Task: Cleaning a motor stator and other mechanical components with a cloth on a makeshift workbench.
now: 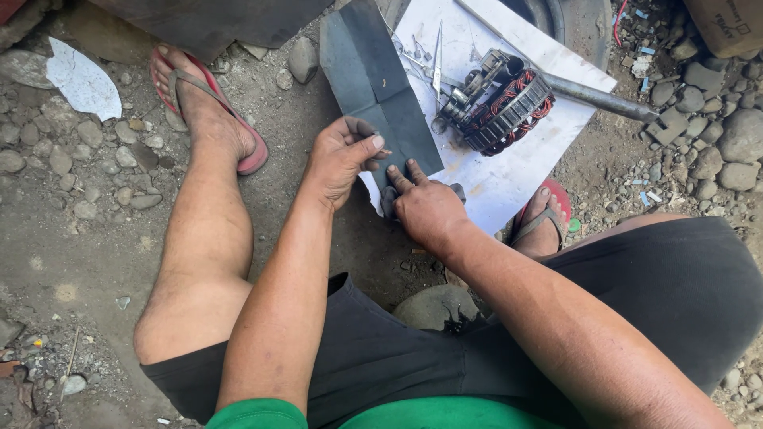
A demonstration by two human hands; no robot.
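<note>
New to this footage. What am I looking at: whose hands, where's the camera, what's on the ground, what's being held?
There is one picture, from a camera worn on a person's head, looking down at their own lap and hands. The person sits low on stony dirt ground, wearing red sandals. Both bare hands are on a dark grey sheet that has a crease across it: the left hand pinches its lower edge, and the right hand presses a fingertip on it. Beside it lies a white board. On that board sit a ring of copper motor windings, a pair of scissors and a metal rod.
</note>
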